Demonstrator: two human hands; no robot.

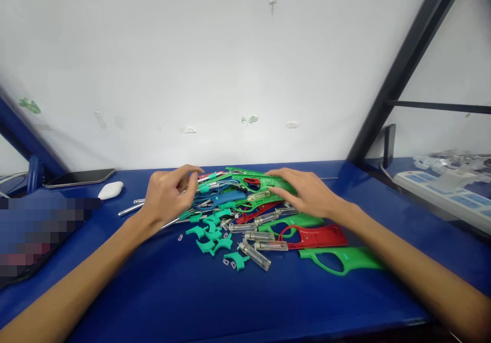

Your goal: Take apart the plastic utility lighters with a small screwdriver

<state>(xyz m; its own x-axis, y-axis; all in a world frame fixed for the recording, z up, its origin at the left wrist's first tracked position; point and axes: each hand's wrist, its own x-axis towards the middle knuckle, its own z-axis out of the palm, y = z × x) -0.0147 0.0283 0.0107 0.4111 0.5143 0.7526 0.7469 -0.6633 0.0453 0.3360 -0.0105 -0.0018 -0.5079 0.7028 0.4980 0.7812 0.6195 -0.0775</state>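
Observation:
My left hand (171, 192) is curled at the left of a pile of lighter parts, thumb and index finger close together; what they hold, if anything, is hidden. Metal tubes (131, 209) stick out below and behind it. My right hand (309, 192) grips a green lighter handle shell (264, 182), thumb in front and fingers over the top. Between the hands lies a blue handle shell (226, 198). In front are several teal triggers (207, 247), clear fuel tanks (255, 256), a red handle shell (322, 236) and another green handle shell (351, 259).
A phone (80, 177) and a white earbud case (111, 190) lie at the left, behind a dark blue, partly pixelated object (46, 230). A white power strip (445, 192) is at the right. Small metal plates (229, 264) lie near the blue table's (215, 307) middle. A white wall (230, 66) rises behind.

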